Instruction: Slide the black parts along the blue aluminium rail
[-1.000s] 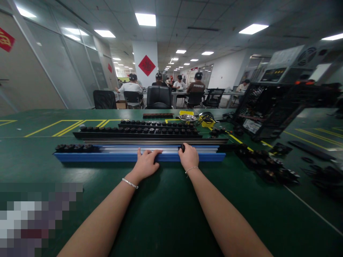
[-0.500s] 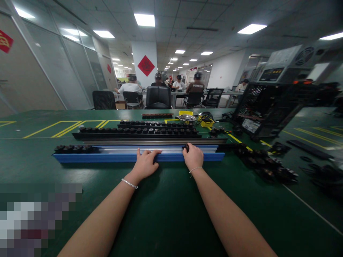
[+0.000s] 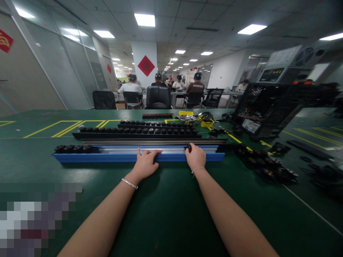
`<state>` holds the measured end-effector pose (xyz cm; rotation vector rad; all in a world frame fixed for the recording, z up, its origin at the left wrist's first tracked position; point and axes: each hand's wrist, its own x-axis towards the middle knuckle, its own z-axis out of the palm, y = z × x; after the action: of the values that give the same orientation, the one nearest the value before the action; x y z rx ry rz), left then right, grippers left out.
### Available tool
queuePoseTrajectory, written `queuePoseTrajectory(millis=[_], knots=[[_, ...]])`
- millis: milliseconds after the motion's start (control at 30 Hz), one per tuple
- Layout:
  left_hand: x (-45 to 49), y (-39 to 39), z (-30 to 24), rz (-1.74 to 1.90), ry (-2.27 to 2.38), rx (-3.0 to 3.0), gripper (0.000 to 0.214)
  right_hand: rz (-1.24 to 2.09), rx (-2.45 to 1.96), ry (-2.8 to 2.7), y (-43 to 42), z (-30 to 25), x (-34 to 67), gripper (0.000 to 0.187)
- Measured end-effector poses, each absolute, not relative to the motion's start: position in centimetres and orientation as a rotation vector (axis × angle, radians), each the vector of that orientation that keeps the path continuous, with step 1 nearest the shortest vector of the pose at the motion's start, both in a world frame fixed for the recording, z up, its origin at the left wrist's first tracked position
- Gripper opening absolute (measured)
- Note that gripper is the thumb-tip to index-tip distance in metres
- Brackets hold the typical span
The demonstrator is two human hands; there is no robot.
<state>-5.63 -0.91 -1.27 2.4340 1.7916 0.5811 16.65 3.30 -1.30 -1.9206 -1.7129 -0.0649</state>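
Observation:
A long blue rail (image 3: 171,157) with a silvery inner channel (image 3: 120,149) lies across the green table in front of me. Several round black pieces (image 3: 77,149) sit in a row at its left end. My left hand (image 3: 146,164) grips the near wall at the middle, fingers spread over the top edge and thumb low on the front. Farther right, my right hand (image 3: 196,157) pinches a small black part (image 3: 189,147) at the channel; the fingers hide most of it, so its exact kind does not show.
Behind the rail lie black strips (image 3: 139,131) set with round pieces. An open computer case (image 3: 264,110) stands at the right, near loose black parts (image 3: 265,162). A metal dish (image 3: 187,117) and yellow trays (image 3: 206,123) are farther back. Several people sit at distant desks.
My right hand has shifted slightly to the right along the rail with the small black part. The left hand and the rail have stayed in place.

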Motion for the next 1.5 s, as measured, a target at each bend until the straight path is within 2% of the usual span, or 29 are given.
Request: queuePoseTrajectory(millis=[1500], knots=[[-5.7, -0.8, -1.6, 0.598, 1.801, 2.454, 0.054, -0.139, -2.002, -1.602, 3.5, -1.5, 18.7, 0.037]])
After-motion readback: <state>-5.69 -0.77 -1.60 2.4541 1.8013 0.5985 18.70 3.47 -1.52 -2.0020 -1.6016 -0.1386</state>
